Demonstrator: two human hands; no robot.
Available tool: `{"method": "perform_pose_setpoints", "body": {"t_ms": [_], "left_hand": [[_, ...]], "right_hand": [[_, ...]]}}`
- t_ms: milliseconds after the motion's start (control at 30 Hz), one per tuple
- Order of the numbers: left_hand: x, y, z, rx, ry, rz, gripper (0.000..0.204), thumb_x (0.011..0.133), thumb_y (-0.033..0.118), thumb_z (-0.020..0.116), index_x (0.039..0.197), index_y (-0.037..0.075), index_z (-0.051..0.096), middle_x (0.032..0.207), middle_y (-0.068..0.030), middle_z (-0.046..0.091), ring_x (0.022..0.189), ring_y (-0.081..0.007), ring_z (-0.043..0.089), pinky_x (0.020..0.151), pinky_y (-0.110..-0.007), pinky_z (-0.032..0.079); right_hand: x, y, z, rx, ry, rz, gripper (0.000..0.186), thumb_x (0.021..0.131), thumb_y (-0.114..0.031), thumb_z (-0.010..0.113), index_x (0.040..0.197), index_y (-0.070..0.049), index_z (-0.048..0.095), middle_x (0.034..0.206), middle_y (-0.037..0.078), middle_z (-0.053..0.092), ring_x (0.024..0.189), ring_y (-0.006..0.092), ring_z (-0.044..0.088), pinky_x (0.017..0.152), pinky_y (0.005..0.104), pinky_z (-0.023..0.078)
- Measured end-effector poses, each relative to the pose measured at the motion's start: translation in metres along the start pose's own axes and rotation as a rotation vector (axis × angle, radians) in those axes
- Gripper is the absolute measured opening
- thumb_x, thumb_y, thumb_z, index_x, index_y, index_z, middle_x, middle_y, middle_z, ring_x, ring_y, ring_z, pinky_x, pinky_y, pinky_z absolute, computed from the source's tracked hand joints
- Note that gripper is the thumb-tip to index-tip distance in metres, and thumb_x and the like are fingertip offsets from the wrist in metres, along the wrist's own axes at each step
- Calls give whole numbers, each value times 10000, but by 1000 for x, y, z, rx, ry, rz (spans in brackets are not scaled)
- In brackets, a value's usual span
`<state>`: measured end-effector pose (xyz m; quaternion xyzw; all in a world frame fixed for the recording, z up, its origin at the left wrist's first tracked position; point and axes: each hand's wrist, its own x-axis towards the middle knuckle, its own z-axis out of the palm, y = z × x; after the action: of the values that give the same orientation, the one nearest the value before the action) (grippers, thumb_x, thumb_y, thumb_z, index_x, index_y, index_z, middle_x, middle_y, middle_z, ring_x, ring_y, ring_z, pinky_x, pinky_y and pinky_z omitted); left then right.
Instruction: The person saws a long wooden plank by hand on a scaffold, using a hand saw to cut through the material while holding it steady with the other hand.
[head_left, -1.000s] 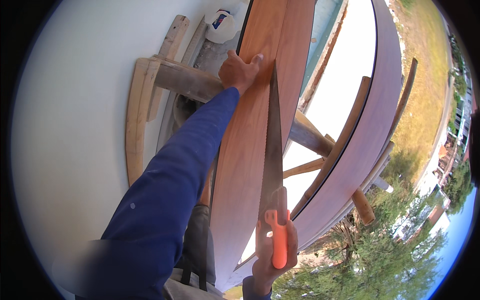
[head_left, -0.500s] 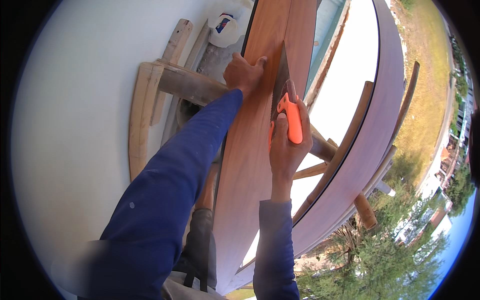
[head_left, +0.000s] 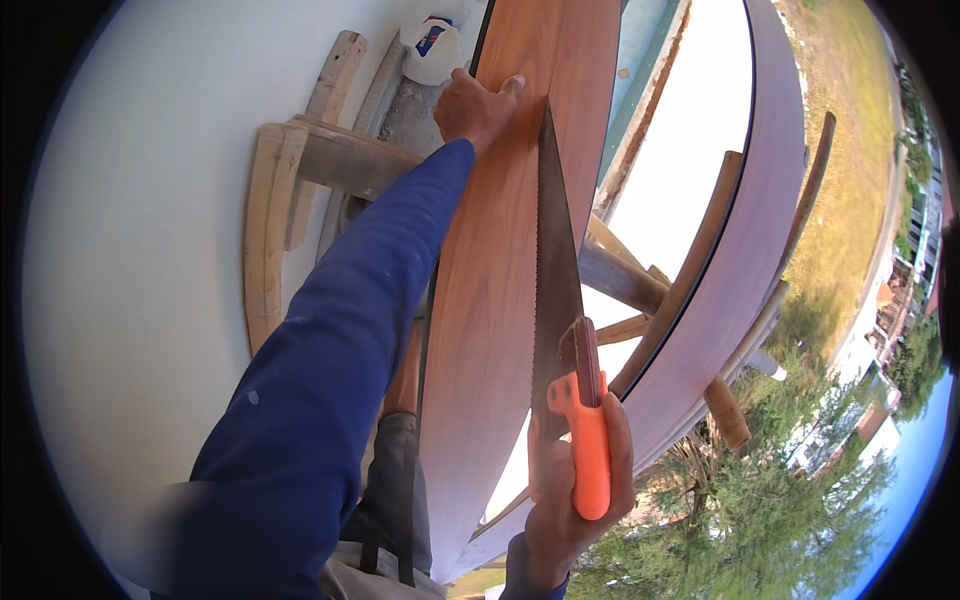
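Head cam: R hand [head_left: 558, 512] clamped on saw [head_left: 560, 290], tip [head_left: 547, 108] fwd approx. along plank [head_left: 485, 300] long axis; L hand [head_left: 475, 112] on plank edge nr tip, grip unclear.

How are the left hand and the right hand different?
The left hand rests at the left edge of the wooden board, while the right hand wraps around the orange saw handle.
The left hand is farther from the body; the right hand is closer.
The left hand's thumb sticks out over the board; the right hand's thumb is against the handle.
Both are bare, with dark blue sleeves.
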<state>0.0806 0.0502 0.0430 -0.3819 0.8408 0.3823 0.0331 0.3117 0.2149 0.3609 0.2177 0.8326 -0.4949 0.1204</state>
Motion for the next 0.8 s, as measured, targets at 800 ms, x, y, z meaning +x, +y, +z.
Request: {"method": "perform_pose_setpoints", "body": {"t_ms": [800], "left_hand": [[-68,-30,-17,73,-76,-105,855,823,599,738,1273,-93,515,1073,-289,714,1040,-427,712,926,-477,549]], "right_hand": [[23,22,31,8,1,-52,496,938,-12,610,1416,89,523,1244,194,706,1146,242,690,1019,359,510]]}}
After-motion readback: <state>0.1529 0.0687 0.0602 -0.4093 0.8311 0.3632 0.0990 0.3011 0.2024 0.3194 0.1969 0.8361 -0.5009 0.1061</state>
